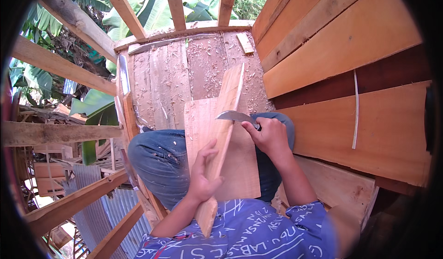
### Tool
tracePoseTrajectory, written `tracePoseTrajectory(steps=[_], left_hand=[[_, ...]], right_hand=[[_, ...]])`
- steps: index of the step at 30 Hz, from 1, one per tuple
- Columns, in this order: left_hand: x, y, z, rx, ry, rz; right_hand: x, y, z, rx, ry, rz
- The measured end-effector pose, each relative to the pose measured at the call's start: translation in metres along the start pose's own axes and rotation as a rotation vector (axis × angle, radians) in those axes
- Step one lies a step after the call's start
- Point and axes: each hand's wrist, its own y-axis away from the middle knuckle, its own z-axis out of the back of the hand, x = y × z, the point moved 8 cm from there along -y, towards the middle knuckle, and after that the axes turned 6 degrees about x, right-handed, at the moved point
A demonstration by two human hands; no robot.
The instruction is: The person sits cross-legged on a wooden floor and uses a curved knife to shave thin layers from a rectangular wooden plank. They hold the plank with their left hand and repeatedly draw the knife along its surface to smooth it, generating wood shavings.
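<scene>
One narrow plank (224, 134) stands on edge on the board (240, 166) across your lap: keep your left hand (203, 176) fingers wrapped round it below the curved knife (233, 116) fisted in your right hand (270, 136), and cut toward the shaving-strewn floor (184, 69).

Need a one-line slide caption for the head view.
Seated on a shaving-strewn plank floor, the left hand steadies a narrow wooden slat while the right hand sets a curved knife against its edge.

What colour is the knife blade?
Silvery grey metal; the knife blade shows best in the head view.
</scene>
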Motion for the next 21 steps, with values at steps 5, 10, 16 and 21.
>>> tracePoseTrajectory(steps=[5,10,16,21], left_hand=[[-0.001,-0.002,-0.005,-0.017,-0.01,0.0],[0.0,-0.008,-0.008,-0.003,-0.061,0.027],[0.001,0.0,-0.003,-0.023,-0.003,0.005],[0.0,-0.008,-0.003,-0.021,-0.006,-0.033]], right_hand=[[-0.008,-0.014,0.0,-0.045,0.117,-0.014],[-0.016,-0.029,0.007,-0.066,0.161,-0.039],[-0.08,-0.054,0.024,-0.136,-0.023,-0.294],[-0.071,-0.05,0.003,-0.042,-0.069,-0.319]])
